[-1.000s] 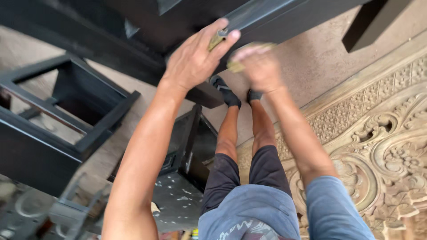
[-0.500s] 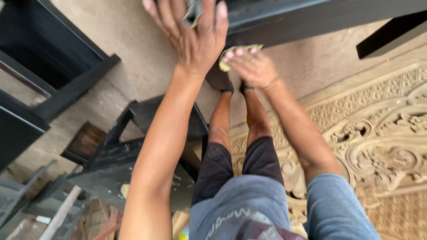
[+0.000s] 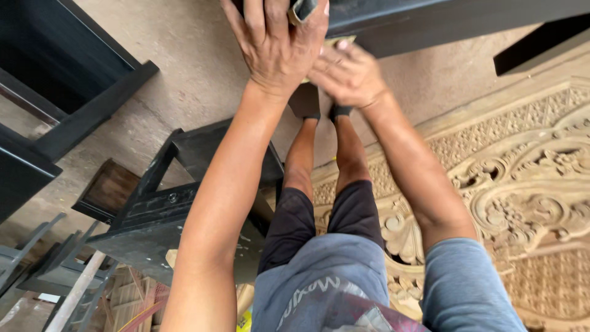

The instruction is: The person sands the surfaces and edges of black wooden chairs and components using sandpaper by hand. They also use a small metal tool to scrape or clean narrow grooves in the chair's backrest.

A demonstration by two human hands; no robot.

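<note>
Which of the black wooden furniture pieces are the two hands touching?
The black beam across the top: the left hand and right hand press on it. The black stool below and black frame at left lie untouched.

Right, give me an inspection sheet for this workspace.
Surface: bare concrete floor, dusty.
Job's things: black-painted wooden beam at the top of the view; grey sanding pad against it.
Clutter: black wooden frames, planks at lower left.
Hands: left hand pressed on the pad, palm down; right hand beside it under the beam, whether it holds anything cannot be told.
Cables: nothing seen.
Surroundings: carved pale wooden panel lying at the right.
</note>
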